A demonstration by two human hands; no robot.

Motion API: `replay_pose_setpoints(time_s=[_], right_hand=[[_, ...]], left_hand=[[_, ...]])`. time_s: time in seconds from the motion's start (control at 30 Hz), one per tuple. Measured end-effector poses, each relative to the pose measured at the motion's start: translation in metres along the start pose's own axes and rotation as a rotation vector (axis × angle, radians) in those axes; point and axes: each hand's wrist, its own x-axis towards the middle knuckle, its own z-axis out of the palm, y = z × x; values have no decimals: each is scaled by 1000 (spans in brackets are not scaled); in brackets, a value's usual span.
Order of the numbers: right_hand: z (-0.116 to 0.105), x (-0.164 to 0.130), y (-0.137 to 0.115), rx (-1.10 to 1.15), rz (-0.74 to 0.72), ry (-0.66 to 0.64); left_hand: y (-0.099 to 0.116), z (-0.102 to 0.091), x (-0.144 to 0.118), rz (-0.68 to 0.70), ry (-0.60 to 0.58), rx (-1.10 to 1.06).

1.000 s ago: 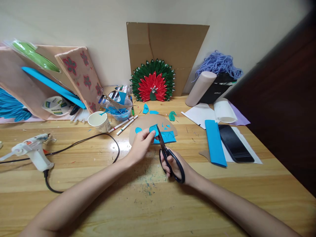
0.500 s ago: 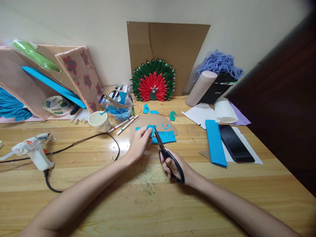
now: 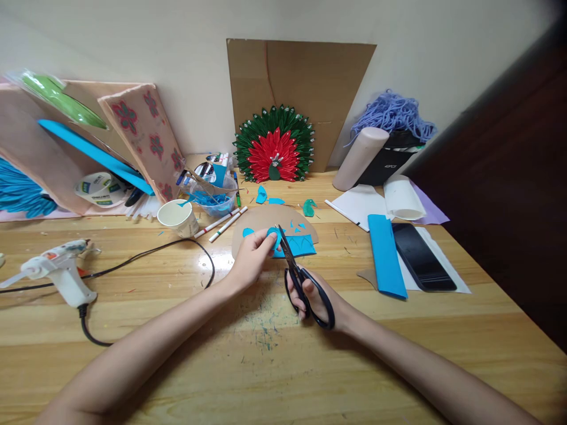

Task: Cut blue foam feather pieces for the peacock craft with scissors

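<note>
Head view: my left hand (image 3: pixel 253 258) pinches a small blue foam piece (image 3: pixel 275 238) between thumb and fingertips, closed firmly on it and holding it just above the brown cardboard semicircle (image 3: pixel 261 219). My right hand (image 3: pixel 319 300) is closed through the loops of the black scissors (image 3: pixel 301 277), whose blades point away from me and up into the piece. The blades look nearly together at the tips; how deep they sit in the foam I cannot tell.

Placement: the piece sits just ahead of my left fingertips and at the blade tips. Beyond the grip lie blue offcuts (image 3: pixel 297 245) on the cardboard. Well left of it are a paper cup (image 3: pixel 178 218) and a glue gun (image 3: pixel 59 271). To the right of my scissor hand lies a blue strip (image 3: pixel 386 255) beside a black phone (image 3: pixel 423 257).

Assessment: the pinch is close to the cutting line, so I judge the fingertips should stay clear of the blades. Turning the piece rather than the scissors should keep the curve clean. Short bites near the blade pivot would likely tear the foam less.
</note>
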Motion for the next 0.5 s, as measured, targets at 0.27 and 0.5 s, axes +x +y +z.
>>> replay_pose_setpoints(time_s=[0.27,0.5], right_hand=[[-6,-1,6,-21,-16,-33],[-10,-1,6,-67,-17,-34]], left_hand=[[-3,-2,4,-77,0,-100],[2,-3,5,-138,38,-185]])
